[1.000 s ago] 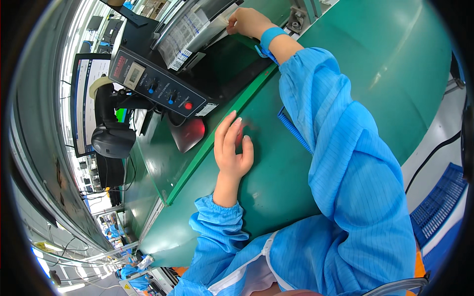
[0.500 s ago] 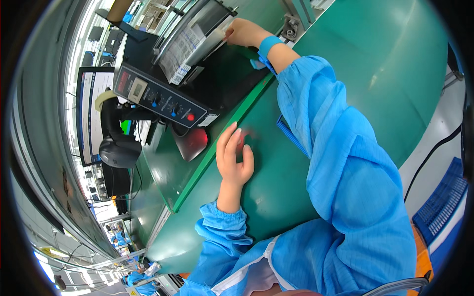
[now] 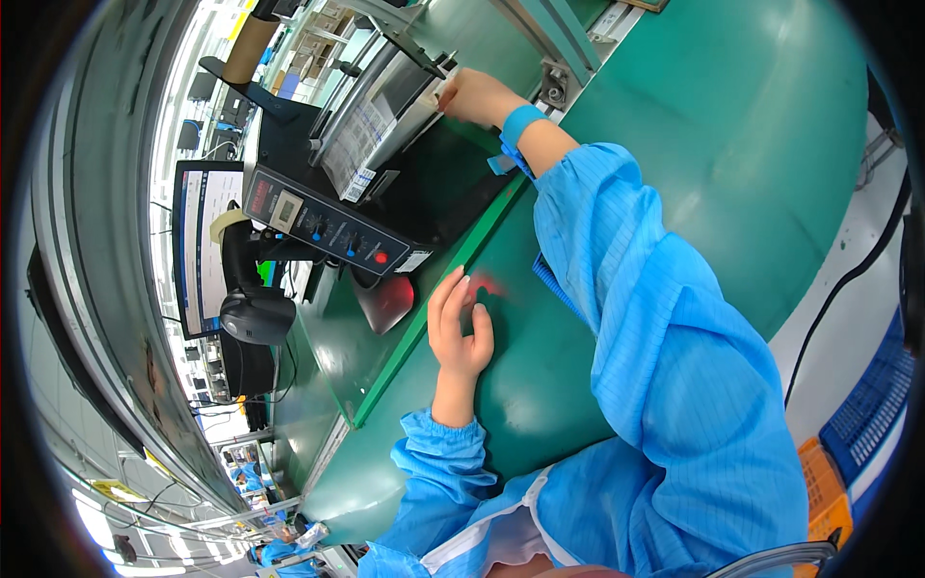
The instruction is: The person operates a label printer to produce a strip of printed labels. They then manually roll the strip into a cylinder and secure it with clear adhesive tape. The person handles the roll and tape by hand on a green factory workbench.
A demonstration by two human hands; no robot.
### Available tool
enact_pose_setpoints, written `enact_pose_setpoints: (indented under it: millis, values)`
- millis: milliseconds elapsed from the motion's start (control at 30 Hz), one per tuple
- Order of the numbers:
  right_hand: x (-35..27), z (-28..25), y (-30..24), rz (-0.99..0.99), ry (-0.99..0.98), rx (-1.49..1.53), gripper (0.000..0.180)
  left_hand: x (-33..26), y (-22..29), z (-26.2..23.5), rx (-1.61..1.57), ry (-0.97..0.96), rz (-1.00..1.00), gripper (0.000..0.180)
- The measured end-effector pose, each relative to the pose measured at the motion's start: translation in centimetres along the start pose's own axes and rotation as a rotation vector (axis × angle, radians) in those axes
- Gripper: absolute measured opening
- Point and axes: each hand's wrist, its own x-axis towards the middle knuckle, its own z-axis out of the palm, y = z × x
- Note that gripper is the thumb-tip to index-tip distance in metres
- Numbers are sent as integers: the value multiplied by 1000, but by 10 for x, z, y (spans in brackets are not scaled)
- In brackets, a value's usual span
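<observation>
My right hand (image 3: 479, 97) reaches to the front edge of a black label dispenser (image 3: 337, 226) with knobs and a red button. Its fingertips are pinched together against the pale edge of the label web (image 3: 364, 144); what they grip is too small to make out. A blue wrist strap (image 3: 521, 125) with a coiled cord circles that wrist. My left hand (image 3: 459, 332) lies on the green mat, holding nothing, fingers loosely curved and thumb apart. It is beside the green strip (image 3: 405, 342), with a red light spot near its fingertips.
A black handheld scanner (image 3: 256, 313) stands left of the dispenser, before a monitor (image 3: 207, 241). A dark flat object (image 3: 387, 303) with a red glow lies beyond the green strip. Metal frame posts (image 3: 554, 48) rise behind. Blue and orange crates (image 3: 867, 414) stand at the lower right.
The view has shifted, so the bench and machine appear lower and slightly to the right. My right hand stays at the dispenser's front edge; my left hand still rests on the mat.
</observation>
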Motion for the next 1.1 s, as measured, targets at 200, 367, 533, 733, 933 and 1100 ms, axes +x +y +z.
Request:
enact_pose_setpoints:
  millis: [200,367,533,733,933,1100]
  values:
    - [-27,-8,-18,165,-66,298,28,-2,-2,-2,10,1,14,38]
    - [-45,-3,-34,410,-167,956,33,-3,-3,-6,7,3,50,37]
    - [-48,-5,-36,411,-252,1133,34,-1,3,-9,-4,-1,29,34]
    - [-54,5,-48,456,-212,1116,30,1,8,-15,-40,-25,46,35]
    - [-46,14,-51,422,-57,923,28,0,7,-16,-64,-17,58,35]
    - [-46,12,-49,348,18,668,23,1,8,-16,-64,-1,63,36]
